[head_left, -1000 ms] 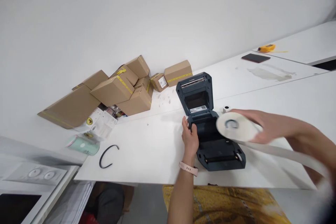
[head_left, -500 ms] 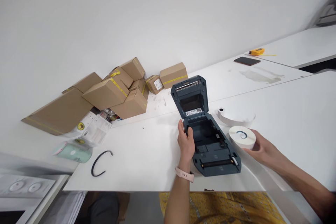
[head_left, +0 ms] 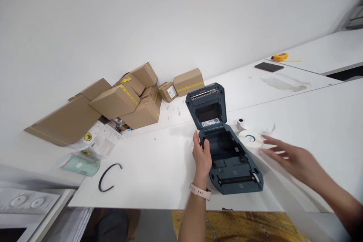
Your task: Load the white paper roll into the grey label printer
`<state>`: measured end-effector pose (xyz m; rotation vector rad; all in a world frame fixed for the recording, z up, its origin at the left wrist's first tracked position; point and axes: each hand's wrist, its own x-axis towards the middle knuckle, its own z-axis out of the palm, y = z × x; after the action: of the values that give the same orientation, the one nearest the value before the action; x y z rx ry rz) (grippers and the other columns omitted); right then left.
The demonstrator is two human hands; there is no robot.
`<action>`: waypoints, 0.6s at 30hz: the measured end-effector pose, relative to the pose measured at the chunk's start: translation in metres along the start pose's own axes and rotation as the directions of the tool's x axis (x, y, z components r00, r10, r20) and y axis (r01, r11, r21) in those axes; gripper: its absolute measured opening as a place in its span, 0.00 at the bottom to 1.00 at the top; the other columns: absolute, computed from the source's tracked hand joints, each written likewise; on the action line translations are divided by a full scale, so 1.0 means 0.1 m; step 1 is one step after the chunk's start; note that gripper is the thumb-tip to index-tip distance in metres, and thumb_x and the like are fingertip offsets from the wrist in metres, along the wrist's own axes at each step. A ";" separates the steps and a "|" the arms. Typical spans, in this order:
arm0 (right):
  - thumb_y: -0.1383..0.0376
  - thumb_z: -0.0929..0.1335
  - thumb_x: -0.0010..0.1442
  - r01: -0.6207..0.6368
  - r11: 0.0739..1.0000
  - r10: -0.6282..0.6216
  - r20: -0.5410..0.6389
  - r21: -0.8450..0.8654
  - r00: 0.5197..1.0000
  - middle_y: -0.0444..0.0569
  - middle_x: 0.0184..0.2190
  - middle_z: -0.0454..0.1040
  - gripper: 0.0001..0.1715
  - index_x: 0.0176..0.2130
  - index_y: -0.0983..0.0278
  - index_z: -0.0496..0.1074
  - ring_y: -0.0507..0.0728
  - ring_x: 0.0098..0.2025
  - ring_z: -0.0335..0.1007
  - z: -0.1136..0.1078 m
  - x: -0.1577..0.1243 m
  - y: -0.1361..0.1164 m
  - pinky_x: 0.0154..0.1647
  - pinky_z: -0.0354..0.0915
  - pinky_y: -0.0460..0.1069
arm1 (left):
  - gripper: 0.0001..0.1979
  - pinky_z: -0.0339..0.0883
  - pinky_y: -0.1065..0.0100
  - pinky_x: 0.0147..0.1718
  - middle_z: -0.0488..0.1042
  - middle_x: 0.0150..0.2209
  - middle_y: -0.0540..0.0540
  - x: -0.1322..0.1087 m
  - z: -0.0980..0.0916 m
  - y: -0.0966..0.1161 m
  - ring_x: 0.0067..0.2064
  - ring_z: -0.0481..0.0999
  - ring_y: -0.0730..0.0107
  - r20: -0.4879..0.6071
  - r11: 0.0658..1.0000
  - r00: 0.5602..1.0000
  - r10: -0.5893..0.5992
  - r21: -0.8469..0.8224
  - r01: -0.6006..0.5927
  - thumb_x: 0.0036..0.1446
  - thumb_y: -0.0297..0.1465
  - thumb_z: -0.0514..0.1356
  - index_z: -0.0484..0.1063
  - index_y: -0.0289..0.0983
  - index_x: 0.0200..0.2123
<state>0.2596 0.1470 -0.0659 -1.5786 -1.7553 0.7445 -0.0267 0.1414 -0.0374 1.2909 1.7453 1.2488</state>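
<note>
A dark label printer [head_left: 229, 155] lies on the white table with its lid [head_left: 208, 107] raised and its roll bay bare. My left hand [head_left: 202, 155] is closed on the printer's left edge, thumb on the rim. On the printer's right stands a large white label roll [head_left: 252, 139], a long strip of it trailing toward the table's front edge. My right hand [head_left: 292, 157] is just right of this roll, fingers apart, holding nothing; whether a fingertip touches the roll I cannot tell. Behind the roll sits a smaller white paper roll [head_left: 241, 124].
Several cardboard boxes [head_left: 124, 98] are piled against the wall at the back left. A green cylinder [head_left: 81, 164] and a black curved band [head_left: 105, 177] lie at the left. Far right are a dark phone-like slab [head_left: 269, 67] and a yellow tape measure [head_left: 280, 57].
My right hand has let go of the large label roll and drawn back right. The roll now stands slightly further left, close against the printer. My left hand keeps its hold.
</note>
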 end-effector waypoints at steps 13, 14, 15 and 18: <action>0.60 0.72 0.46 0.233 0.970 -0.240 0.396 0.065 0.887 0.55 0.45 0.82 0.19 0.40 0.62 0.81 0.63 0.44 0.79 -0.26 1.67 -0.23 0.39 0.70 0.50 | 0.29 0.59 0.57 0.64 0.61 0.69 0.36 -0.03 -0.02 0.07 0.69 0.63 0.59 0.001 1.000 1.000 -0.016 0.019 0.016 0.68 0.40 0.52 0.53 0.41 0.69; 0.60 0.73 0.44 0.249 0.965 -0.259 0.410 0.078 0.874 0.55 0.43 0.83 0.19 0.38 0.62 0.81 0.63 0.42 0.80 -0.16 1.65 -0.22 0.38 0.71 0.50 | 0.29 0.59 0.57 0.64 0.61 0.69 0.36 -0.03 -0.02 0.08 0.69 0.63 0.58 0.001 1.000 1.000 -0.017 0.022 0.016 0.67 0.39 0.52 0.53 0.40 0.69; 0.59 0.73 0.44 0.264 0.961 -0.276 0.404 0.087 0.872 0.54 0.40 0.83 0.19 0.37 0.63 0.81 0.63 0.40 0.80 -0.08 1.61 -0.21 0.36 0.71 0.50 | 0.29 0.59 0.56 0.64 0.61 0.69 0.36 -0.04 -0.02 0.08 0.69 0.63 0.58 0.000 1.000 1.000 -0.016 0.025 0.016 0.67 0.39 0.52 0.53 0.40 0.69; 0.55 0.67 0.54 0.302 0.949 -0.314 0.250 0.086 0.916 0.55 0.33 0.83 0.20 0.39 0.64 0.80 0.60 0.33 0.80 0.00 1.44 -0.14 0.33 0.70 0.49 | 0.29 0.60 0.57 0.64 0.62 0.69 0.37 -0.04 -0.02 0.08 0.68 0.64 0.59 -0.004 1.000 1.000 -0.013 0.021 0.013 0.67 0.39 0.52 0.54 0.41 0.68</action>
<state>0.2419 0.2887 -0.0415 -1.1721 -2.0987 0.8566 -0.0243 0.1377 -0.0295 1.2881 1.7715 1.2301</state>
